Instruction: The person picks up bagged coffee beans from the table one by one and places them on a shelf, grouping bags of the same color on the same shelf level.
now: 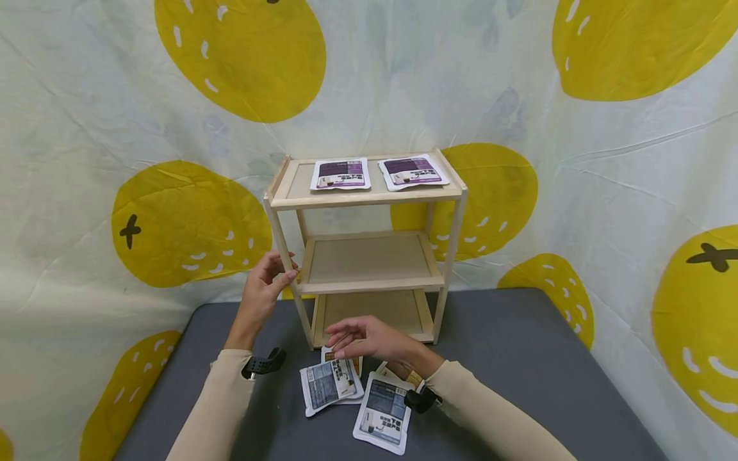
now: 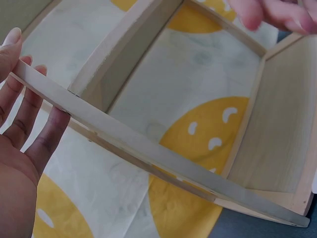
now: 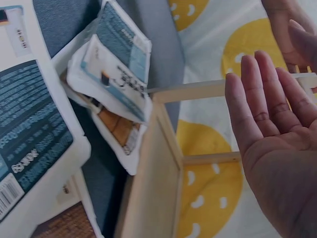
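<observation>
A light wooden three-tier shelf [image 1: 369,285] stands at the far side of the dark table. My left hand [image 1: 261,296] holds its front left post [image 2: 138,146], thumb on one side and fingers on the other. In front of the bottom tier, my right hand [image 1: 377,339] hovers palm down with nothing in it, fingers extended in the right wrist view. Below it lie flat white-edged pouches: a blue-grey pouch [image 1: 328,385] at left and another blue-grey pouch [image 1: 383,411] at right, each overlapping a brown-printed one. Two purple pouches, left [image 1: 341,174] and right [image 1: 413,171], lie on the top tier.
Dark grey cloth [image 1: 507,358] covers the table. Behind the shelf hangs a white curtain [image 1: 369,77] printed with large yellow fruit. The middle tier [image 1: 371,256] and bottom tier [image 1: 375,310] are framed wooden panels. Both wrists wear black straps.
</observation>
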The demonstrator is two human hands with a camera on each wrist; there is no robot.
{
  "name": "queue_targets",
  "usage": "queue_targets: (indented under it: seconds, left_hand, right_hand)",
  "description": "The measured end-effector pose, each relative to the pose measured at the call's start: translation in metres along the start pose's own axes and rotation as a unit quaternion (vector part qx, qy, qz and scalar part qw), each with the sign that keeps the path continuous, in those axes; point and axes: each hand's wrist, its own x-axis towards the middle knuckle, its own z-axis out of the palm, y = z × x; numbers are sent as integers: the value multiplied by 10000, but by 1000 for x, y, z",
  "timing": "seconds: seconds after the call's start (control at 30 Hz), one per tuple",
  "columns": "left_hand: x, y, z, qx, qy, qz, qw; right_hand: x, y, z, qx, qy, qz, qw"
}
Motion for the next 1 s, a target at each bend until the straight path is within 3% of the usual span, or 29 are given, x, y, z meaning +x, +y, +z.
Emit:
queue_targets:
  seconds: [0.67,1.0]
  left_hand:
    - [-1,-1,0,-24,4,-85,10000]
    - [1,-4,0,-27,-13,-32,10000]
  right_hand:
    - [8,34,5,85,-113,234,9996]
    - [15,53,8,-294,310,424,9982]
